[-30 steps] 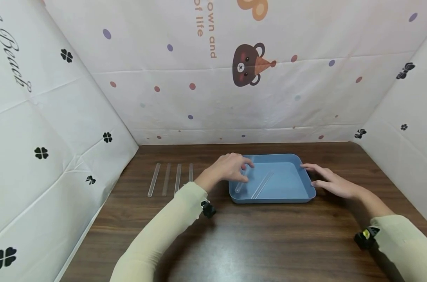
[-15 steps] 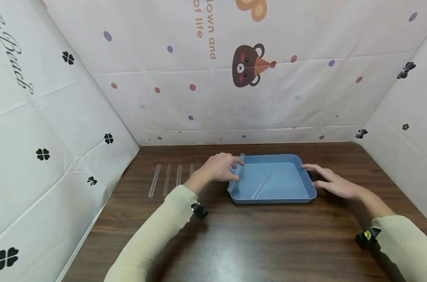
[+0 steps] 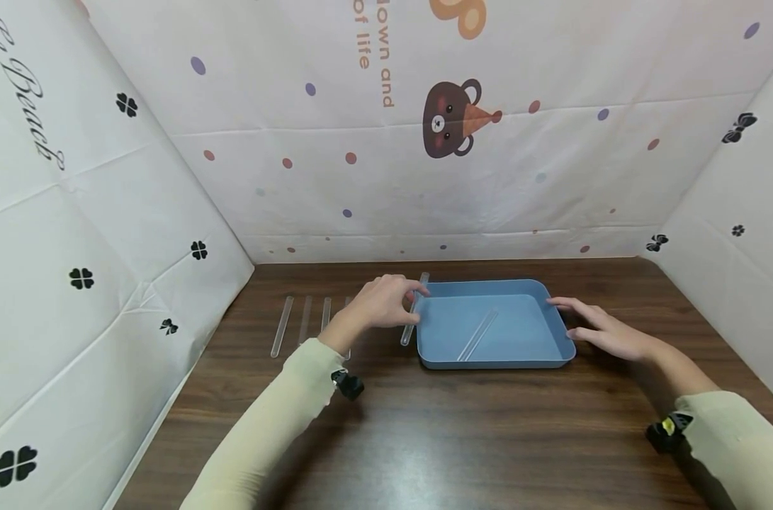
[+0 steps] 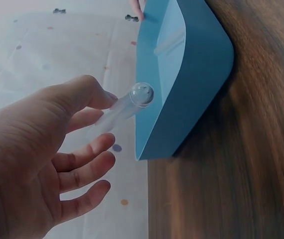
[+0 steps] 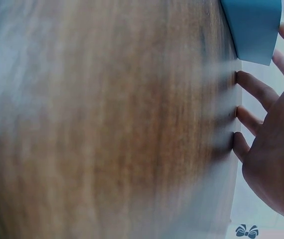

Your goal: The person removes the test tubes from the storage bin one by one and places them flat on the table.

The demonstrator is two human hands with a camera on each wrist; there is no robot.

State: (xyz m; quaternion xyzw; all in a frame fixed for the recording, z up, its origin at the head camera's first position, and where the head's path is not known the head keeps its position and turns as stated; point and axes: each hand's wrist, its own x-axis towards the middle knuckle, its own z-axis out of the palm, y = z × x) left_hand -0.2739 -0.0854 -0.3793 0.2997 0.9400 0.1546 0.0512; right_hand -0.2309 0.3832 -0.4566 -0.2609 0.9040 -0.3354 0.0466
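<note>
My left hand (image 3: pixel 383 302) pinches a clear test tube (image 3: pixel 408 333) between thumb and index finger, just outside the left edge of the blue tray (image 3: pixel 534 329). In the left wrist view the tube's rounded end (image 4: pixel 142 93) points toward the camera, and the other fingers stand loosely bent away from it. Inside the tray a clear tube (image 3: pixel 478 334) lies at a slant; whether it is one or two is hard to tell. At the tray's right side, my right hand (image 3: pixel 606 333) touches the wall with thumb and index finger, its other fingertips resting on the table.
Several clear tubes (image 3: pixel 282 327) lie side by side on the wooden table (image 3: pixel 463 432), left of the tray. My left forearm partly covers the nearer ones. White printed sheets (image 3: pixel 284 191) stand along the back and both sides.
My left hand has carried the test tube leftward from above the tray's interior, past its left rim. The right hand and the tray have stayed in place.
</note>
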